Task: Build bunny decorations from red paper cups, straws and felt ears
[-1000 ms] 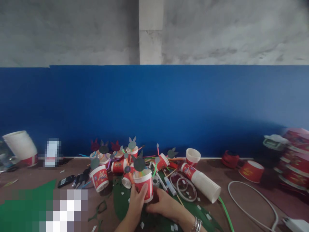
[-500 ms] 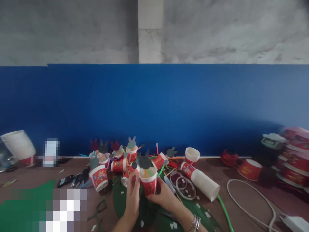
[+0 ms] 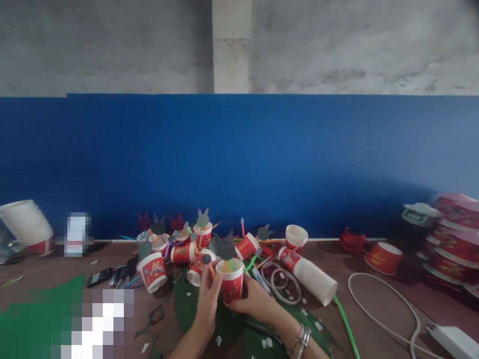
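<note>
1. A green sheet (image 3: 186,310), judged partly cut, lies under both wrists.
2. Decorated cups (image 3: 183,252) heap just beyond the fingertips; a plain stack (image 3: 313,277) waits right of them.
3. The left hand (image 3: 207,299) and right hand (image 3: 255,301) have their fingers clamped round one cup (image 3: 232,286), upright, ears on.

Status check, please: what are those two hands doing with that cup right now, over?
Left hand and right hand both gripping the red paper cup. Grey cutout sticking out on top. Pile of decorated cups crowding close behind.
</note>
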`<state>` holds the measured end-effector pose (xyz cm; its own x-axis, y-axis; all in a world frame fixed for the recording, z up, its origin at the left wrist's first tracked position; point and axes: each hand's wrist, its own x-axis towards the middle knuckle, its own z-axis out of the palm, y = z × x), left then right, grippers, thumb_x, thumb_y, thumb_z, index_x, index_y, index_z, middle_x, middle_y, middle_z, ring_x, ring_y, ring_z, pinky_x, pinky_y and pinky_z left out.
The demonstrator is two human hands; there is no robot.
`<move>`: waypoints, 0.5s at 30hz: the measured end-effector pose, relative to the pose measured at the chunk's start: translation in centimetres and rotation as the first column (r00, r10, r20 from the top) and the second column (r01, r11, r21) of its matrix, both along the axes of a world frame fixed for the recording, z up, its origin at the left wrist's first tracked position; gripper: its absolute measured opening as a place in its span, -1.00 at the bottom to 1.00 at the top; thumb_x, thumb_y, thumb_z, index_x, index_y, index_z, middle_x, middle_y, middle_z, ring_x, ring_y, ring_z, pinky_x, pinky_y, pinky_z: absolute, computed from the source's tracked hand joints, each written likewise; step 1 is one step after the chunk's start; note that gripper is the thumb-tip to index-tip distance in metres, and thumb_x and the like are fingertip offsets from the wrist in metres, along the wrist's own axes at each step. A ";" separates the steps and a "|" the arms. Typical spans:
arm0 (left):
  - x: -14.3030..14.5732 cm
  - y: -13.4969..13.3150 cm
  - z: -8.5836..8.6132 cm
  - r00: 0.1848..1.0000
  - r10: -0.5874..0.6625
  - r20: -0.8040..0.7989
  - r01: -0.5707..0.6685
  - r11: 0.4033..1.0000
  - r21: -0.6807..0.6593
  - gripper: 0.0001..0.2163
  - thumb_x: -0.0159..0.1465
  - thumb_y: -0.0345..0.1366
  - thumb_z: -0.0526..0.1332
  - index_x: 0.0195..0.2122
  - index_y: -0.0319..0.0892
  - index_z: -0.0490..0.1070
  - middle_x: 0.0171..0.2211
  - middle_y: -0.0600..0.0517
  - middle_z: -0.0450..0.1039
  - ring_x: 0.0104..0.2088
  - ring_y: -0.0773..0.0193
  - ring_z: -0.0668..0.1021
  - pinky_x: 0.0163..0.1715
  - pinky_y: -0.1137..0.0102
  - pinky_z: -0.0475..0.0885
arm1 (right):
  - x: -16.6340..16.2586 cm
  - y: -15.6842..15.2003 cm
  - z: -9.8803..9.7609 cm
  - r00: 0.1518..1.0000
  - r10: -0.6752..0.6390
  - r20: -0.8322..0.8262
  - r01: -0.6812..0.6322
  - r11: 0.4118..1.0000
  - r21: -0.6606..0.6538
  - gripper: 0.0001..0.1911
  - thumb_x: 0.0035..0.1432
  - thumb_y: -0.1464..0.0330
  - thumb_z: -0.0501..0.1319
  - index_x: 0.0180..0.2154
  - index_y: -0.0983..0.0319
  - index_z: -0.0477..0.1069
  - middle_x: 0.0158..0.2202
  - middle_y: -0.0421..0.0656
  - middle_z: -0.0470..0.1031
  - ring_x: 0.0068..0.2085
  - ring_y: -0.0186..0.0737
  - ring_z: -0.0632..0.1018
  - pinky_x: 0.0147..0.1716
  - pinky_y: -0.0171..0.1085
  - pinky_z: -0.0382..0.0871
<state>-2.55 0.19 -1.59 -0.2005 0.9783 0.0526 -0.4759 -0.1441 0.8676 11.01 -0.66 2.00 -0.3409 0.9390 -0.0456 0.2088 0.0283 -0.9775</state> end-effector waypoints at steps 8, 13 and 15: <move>0.4 -0.5 0.5 0.996 -0.075 -0.054 0.071 0.995 -0.073 -0.49 -0.09 -0.13 0.41 -0.11 -0.22 0.40 -0.12 -0.14 0.53 -0.09 -0.02 0.54 -0.08 0.24 0.43 | 1.8 0.5 0.8 0.995 0.075 -0.060 -0.077 0.996 -0.034 -0.50 -0.23 0.40 0.37 -0.14 0.24 0.40 -0.24 -0.16 0.56 -0.21 -0.13 0.53 -0.23 -0.24 0.38; 0.3 -0.4 0.4 1.000 -0.023 0.006 0.024 0.994 -0.102 -0.48 -0.08 -0.14 0.41 -0.09 -0.19 0.40 -0.10 -0.12 0.52 -0.05 0.00 0.52 -0.05 0.24 0.42 | 2.6 2.1 0.2 0.948 -0.237 -0.213 0.228 0.971 -0.069 -0.67 -0.17 0.27 0.34 -0.31 0.27 0.43 -0.43 -0.17 0.52 -0.42 -0.27 0.49 -0.51 -0.36 0.26; 0.4 -0.4 0.2 1.000 -0.019 -0.003 0.019 0.992 -0.127 -0.48 -0.10 -0.14 0.42 -0.11 -0.20 0.41 -0.12 -0.12 0.52 -0.06 -0.01 0.52 -0.06 0.22 0.42 | 2.6 2.3 0.0 0.926 -0.284 -0.248 0.276 0.959 -0.069 -0.69 -0.15 0.21 0.34 -0.38 0.28 0.44 -0.52 -0.21 0.47 -0.53 -0.36 0.41 -0.59 -0.40 0.15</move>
<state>-2.16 -0.21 -1.38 -0.1817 0.9807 -0.0718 -0.4734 -0.0232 0.8805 13.60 1.68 2.04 -0.0688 0.9973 -0.0242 -0.0503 -0.0277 -0.9983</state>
